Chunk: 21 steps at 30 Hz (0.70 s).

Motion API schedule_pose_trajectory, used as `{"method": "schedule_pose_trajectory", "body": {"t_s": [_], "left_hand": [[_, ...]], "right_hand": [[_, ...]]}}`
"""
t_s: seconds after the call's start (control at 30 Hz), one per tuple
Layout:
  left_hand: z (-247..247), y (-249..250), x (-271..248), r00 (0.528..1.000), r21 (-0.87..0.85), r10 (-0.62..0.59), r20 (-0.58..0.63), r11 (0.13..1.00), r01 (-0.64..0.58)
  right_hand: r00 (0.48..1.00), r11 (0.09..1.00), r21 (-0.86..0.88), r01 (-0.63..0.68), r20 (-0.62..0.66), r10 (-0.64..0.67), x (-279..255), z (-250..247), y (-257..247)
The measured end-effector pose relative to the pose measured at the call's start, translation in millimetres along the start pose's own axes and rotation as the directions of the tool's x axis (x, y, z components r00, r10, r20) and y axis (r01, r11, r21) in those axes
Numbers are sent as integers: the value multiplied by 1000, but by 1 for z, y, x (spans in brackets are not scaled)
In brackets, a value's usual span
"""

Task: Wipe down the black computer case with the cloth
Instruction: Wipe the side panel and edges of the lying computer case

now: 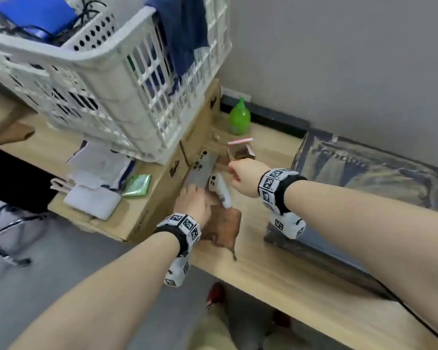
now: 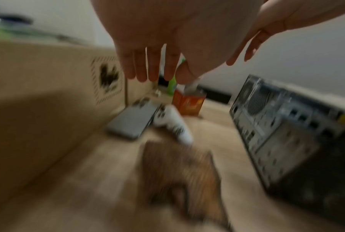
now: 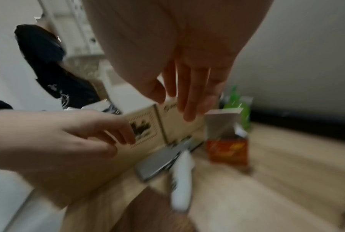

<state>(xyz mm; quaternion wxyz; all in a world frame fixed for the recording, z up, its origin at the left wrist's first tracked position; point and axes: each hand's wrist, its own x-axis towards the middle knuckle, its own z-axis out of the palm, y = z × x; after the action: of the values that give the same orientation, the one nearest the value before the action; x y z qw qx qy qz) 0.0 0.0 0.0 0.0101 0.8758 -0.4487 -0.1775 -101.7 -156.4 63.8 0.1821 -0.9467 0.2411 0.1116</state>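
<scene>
A brown cloth (image 1: 224,229) lies crumpled on the wooden table (image 1: 276,269), blurred in the left wrist view (image 2: 177,166) and at the bottom of the right wrist view (image 3: 147,211). My left hand (image 1: 195,202) hovers over the cloth's far end with fingers (image 2: 146,67) straight and nothing in them. Just beyond, my right hand (image 1: 240,174) also holds nothing, its fingers (image 3: 189,100) loosely extended. The black computer case (image 1: 369,180) lies on its side at the right; its grey rear panel (image 2: 277,130) faces my hands.
A white game controller (image 1: 220,189) and a grey phone (image 1: 202,170) lie just beyond the cloth. An open orange box (image 1: 240,150) and a green bottle (image 1: 239,117) stand near the wall. At left, cardboard boxes (image 1: 149,208) carry a white basket (image 1: 106,79).
</scene>
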Motion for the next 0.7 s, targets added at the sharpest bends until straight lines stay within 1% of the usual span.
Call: {"method": "schedule_pose_trajectory", "body": {"t_s": [0.03, 0.07, 0.13, 0.17, 0.2, 0.27, 0.33, 0.4, 0.47, 0.53, 0.6, 0.7], "left_hand": [[11, -6, -3, 998, 3, -29, 60, 1000, 29], [22, -12, -1, 994, -32, -49, 97, 998, 52], [48, -25, -3, 980, -90, -77, 184, 991, 95], [57, -29, -1, 975, -127, -75, 211, 986, 103], [66, -33, 2, 973, -162, -62, 221, 982, 99], [78, -37, 10, 971, -210, -42, 235, 973, 93], [89, -39, 17, 972, -251, -5, 237, 966, 66], [93, -38, 21, 974, -251, 19, 226, 967, 40], [98, -38, 25, 977, -282, -14, 213, 956, 75], [101, -39, 28, 971, -393, -64, 228, 907, 152], [101, -37, 29, 956, -441, -89, 278, 873, 210], [91, -32, 28, 912, -407, -47, 407, 885, 228]], "right_hand": [[996, 1000, -25, -4, 90, 6, 5, 15, -5], [987, 999, -33, 7, 162, -1, 12, 28, -11], [938, 997, -80, 8, 347, 20, 21, 65, -21], [914, 995, -95, 24, 404, 17, 25, 82, -25], [901, 992, -116, 47, 434, 8, 28, 95, -27], [900, 992, -116, 49, 436, 6, 37, 120, -27], [921, 997, -74, -8, 388, 36, 39, 136, -25], [930, 996, -35, -79, 357, 86, 37, 151, -23], [930, 990, -48, -131, 341, 140, 36, 160, -23], [924, 984, -65, -163, 340, 176, 34, 163, -25], [907, 983, -32, -180, 381, 178, 31, 160, -24], [885, 986, -36, -163, 437, 162, 24, 147, -23]]}}
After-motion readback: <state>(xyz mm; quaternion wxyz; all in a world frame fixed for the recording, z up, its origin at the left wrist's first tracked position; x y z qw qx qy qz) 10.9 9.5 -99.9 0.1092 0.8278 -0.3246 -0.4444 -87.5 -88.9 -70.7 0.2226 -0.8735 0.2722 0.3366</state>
